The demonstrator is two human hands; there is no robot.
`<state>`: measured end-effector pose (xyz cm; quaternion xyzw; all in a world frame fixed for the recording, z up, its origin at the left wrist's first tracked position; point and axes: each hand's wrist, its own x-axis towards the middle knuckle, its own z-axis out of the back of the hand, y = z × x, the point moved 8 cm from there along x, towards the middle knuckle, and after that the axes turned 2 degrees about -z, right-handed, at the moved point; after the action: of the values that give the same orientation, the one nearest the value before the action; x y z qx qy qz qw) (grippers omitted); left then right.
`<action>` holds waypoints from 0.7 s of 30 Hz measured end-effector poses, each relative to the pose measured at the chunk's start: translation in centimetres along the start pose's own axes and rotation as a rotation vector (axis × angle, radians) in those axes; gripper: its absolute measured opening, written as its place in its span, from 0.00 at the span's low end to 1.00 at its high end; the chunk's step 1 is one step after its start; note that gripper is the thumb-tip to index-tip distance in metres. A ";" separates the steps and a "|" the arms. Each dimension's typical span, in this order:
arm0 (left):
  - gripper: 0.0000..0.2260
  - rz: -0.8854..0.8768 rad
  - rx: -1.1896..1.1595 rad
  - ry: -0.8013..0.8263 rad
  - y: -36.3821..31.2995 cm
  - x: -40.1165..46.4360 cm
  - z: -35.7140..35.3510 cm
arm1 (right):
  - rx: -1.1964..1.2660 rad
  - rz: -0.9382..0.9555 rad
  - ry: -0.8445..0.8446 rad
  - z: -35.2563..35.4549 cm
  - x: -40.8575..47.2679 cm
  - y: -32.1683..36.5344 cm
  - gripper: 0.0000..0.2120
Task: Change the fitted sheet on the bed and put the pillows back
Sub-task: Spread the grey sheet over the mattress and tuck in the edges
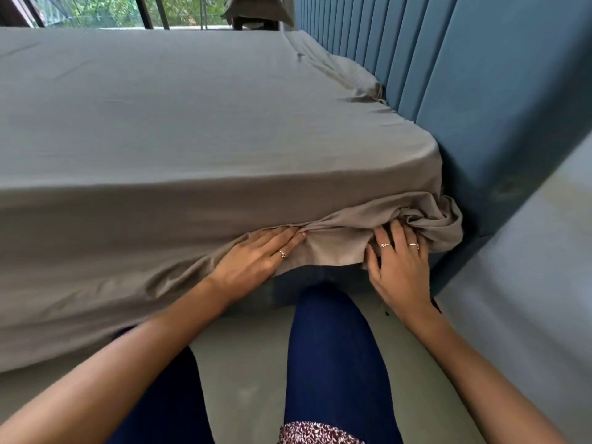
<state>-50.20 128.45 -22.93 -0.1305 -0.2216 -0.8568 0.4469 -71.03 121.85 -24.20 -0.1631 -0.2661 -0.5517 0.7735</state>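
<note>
Tucking step: grey fitted sheet [192, 123] covers the mattress, slack bunched at the headboard [480, 91] corner. Left hand [253, 261] presses flat; right hand [400, 264], fingers curled, grips the bunch. Next, I judge: push slack under.

No writing, label, brand mark, number or sign can be read anywhere in the head view.
</note>
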 end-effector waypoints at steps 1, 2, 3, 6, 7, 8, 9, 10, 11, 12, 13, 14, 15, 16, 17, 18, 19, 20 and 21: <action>0.24 0.033 -0.006 -0.012 -0.1 0.1 -0.3 | -0.007 -0.015 -0.012 0.1 0.0 0.1 0.17; 0.23 0.056 -0.007 -0.032 -0.3 0.2 -0.3 | -0.009 -0.034 -0.022 0.2 0.1 0.2 0.16; 0.23 0.075 -0.004 -0.052 -0.5 0.2 -0.4 | -0.011 -0.052 -0.026 0.2 0.2 0.3 0.16; 0.20 0.136 0.033 -0.103 -0.7 0.7 -0.2 | -0.028 -0.099 -0.004 0.1 0.5 0.9 0.20; 0.19 0.155 0.048 -0.123 -0.7 0.8 -0.1 | -0.029 -0.112 0.002 0.2 0.5 1.2 0.21; 0.19 0.177 0.058 -0.132 -0.7 1.1 -0.1 | -0.030 -0.127 0.008 0.2 0.5 1.3 0.21; 0.20 0.196 0.065 -0.128 -0.7 1.4 -0.2 | -0.039 -0.145 0.017 0.2 0.7 1.3 0.22; 0.21 0.212 0.084 -0.119 -0.7 1.6 -0.3 | -0.055 -0.167 0.024 0.3 0.9 1.3 0.24; 0.21 0.228 0.110 -0.108 -0.7 2.0 -0.4 | -0.072 -0.192 0.031 0.4 1.3 1.2 0.25; 0.22 0.256 0.132 -0.089 -0.7 2.4 -0.5 | -0.084 -0.217 0.033 0.5 1.8 1.2 0.26; 0.22 0.296 0.152 -0.063 -0.8 2.9 -0.5 | -0.090 -0.247 0.037 0.5 2.4 1.3 0.27; 0.23 0.349 0.165 -0.030 -0.9 3.7 -0.6 | -0.095 -0.281 0.045 0.5 3.0 1.4 0.27; 0.24 0.400 0.158 0.015 -1.2 4.4 -0.9 | -0.098 -0.311 0.064 0.4 3.4 1.7 0.28; 0.24 0.445 0.136 0.067 -1.5 5.0 -1.1 | -0.092 -0.332 0.085 0.2 3.6 2.0 0.28; 0.24 0.470 0.110 0.100 -1.7 5.5 -1.2 | -0.073 -0.335 0.101 0.0 3.5 2.1 0.28; 0.22 0.471 0.097 0.093 -1.7 5.6 -1.1 | -0.045 -0.316 0.115 -0.3 3.4 2.0 0.28; 0.18 0.440 0.104 0.055 -1.5 5.5 -0.9 | -0.003 -0.275 0.114 -0.3 3.2 1.7 0.27; 0.14 0.378 0.114 0.013 -1.2 5.0 -0.7 | 0.062 -0.218 0.104 -0.3 2.9 1.1 0.26; 0.13 0.292 0.110 -0.035 -0.8 4.2 -0.5 | 0.148 -0.158 0.094 -0.3 2.6 0.3 0.24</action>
<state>-53.27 125.64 -21.83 -0.1513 -0.2547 -0.7669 0.5693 -70.05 119.79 -22.85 -0.0581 -0.2814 -0.5968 0.7492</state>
